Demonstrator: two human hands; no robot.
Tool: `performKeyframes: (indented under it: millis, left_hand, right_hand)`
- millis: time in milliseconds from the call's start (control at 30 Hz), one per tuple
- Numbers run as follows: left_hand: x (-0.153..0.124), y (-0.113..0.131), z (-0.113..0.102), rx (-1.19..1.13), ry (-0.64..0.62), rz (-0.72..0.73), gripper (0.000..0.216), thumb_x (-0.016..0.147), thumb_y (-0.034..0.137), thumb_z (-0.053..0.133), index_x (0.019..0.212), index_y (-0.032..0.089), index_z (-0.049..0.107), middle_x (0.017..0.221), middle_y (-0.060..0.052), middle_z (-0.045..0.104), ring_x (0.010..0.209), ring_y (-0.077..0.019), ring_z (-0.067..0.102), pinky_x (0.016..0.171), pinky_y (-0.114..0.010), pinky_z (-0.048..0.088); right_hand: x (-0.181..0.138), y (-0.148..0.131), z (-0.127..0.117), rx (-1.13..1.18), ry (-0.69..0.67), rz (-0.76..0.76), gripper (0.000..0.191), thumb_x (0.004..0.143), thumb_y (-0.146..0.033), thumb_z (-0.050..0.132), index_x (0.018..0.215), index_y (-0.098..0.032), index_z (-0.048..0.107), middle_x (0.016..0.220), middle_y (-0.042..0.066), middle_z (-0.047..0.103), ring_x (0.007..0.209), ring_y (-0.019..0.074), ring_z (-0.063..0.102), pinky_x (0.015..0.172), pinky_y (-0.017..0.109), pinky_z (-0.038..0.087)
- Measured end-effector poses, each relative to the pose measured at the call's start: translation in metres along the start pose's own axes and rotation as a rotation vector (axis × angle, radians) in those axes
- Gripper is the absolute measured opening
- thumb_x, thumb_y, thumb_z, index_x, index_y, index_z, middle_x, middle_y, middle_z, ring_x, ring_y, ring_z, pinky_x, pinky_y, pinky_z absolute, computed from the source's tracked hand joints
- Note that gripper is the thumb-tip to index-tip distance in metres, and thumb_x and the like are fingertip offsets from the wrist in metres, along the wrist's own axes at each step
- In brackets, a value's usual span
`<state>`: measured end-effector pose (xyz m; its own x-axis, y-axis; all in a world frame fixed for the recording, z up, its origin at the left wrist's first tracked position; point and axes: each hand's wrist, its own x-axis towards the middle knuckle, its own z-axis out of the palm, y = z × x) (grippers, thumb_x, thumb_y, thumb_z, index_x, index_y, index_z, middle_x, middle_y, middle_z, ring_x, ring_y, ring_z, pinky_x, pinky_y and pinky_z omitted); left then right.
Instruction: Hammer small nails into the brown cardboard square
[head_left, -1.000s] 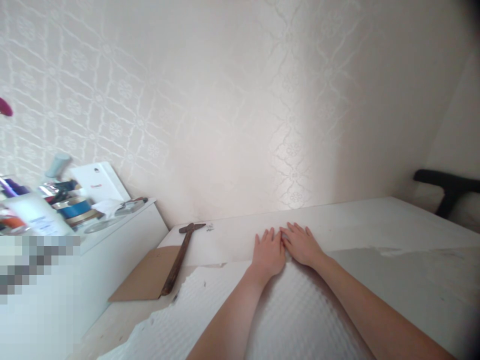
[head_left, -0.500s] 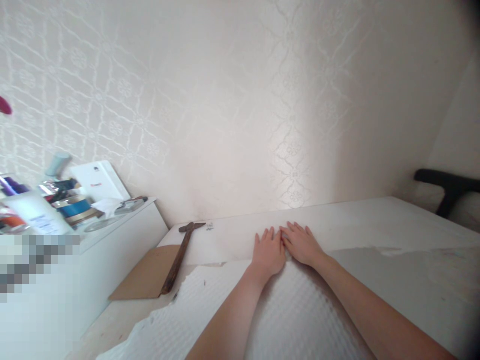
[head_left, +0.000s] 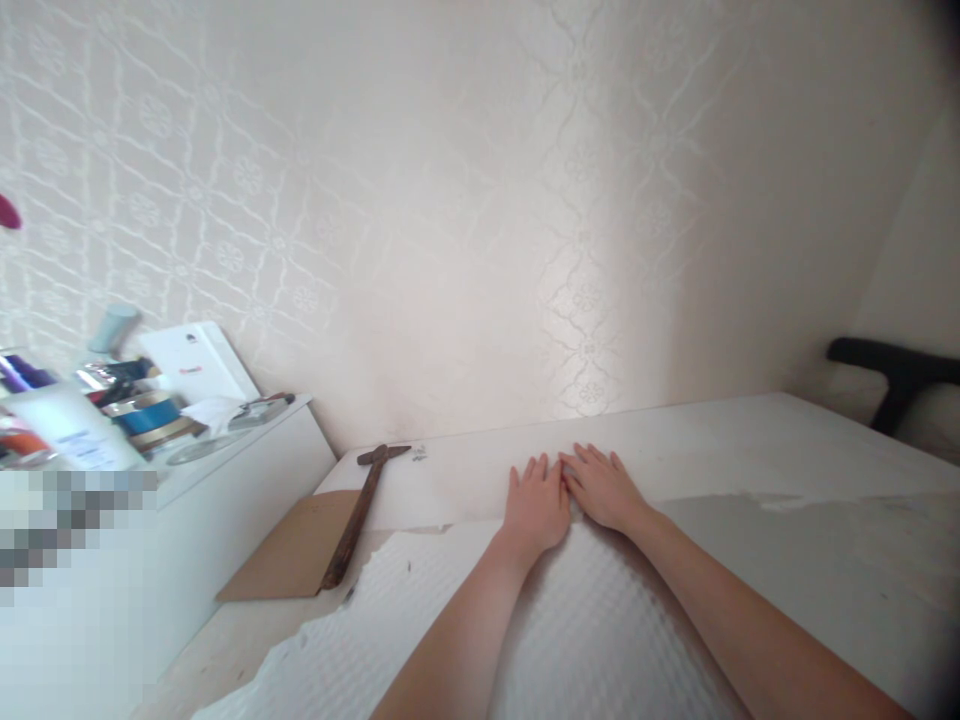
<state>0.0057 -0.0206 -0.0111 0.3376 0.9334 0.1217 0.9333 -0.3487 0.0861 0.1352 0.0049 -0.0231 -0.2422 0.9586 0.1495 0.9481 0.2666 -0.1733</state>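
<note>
My left hand (head_left: 535, 506) lies flat, fingers stretched out, on the far edge of a white textured sheet (head_left: 420, 630) spread over a pale panel (head_left: 720, 450). My right hand (head_left: 602, 488) lies flat right beside it, fingers out, its fingertips touching those of the left. Neither hand holds anything. A hammer (head_left: 361, 513) with a dark wooden handle rests to the left, partly on a brown cardboard piece (head_left: 292, 550).
A patterned wall (head_left: 450, 220) rises just behind the panel. At the left stands a white cabinet (head_left: 225, 500) crowded with bottles, tape rolls and a white box (head_left: 196, 362). A black chair arm (head_left: 892, 375) shows at the far right. A few small nails (head_left: 420, 453) lie by the hammer head.
</note>
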Motion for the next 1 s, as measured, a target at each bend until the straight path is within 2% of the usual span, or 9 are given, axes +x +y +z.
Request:
performKeyframes:
  millis: [1000]
  left_hand:
    - [0.0009,-0.0005,0.001,0.06,-0.028,-0.002,0.053,0.094,0.033,0.011,0.143,0.018,0.028,0.149,-0.009,0.028,0.138,-0.0246,0.023,0.109,-0.049,0.024]
  right_hand:
    - [0.0002,0.0009,0.0004,-0.001,0.002,-0.007,0.051,0.092,-0.033,0.024,0.137,-0.017,0.042,0.145,0.014,0.036,0.134,0.03,0.028,0.104,0.052,0.022]
